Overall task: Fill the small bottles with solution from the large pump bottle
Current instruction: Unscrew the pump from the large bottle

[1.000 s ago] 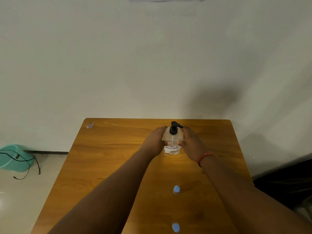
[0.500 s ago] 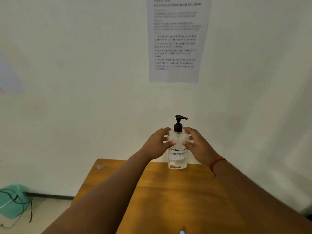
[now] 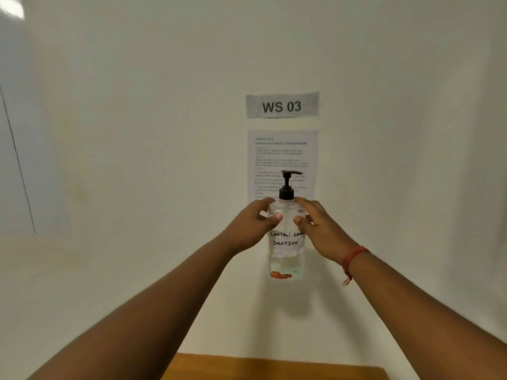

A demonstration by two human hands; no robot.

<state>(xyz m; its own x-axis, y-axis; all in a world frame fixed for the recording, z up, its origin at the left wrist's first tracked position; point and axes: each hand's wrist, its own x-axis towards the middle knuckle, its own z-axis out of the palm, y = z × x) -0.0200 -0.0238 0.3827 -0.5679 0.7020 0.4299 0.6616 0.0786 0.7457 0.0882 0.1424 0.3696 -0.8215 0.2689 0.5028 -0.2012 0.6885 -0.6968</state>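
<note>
Hands are clamping the clear plastic pump bottle between them, left hand and right hand level, its long axis standing upright.

Arms: bare, no sleeves in view
Right wrist: red thread band, a frayed tail apparently hanging below it
Left wrist: bare
</note>
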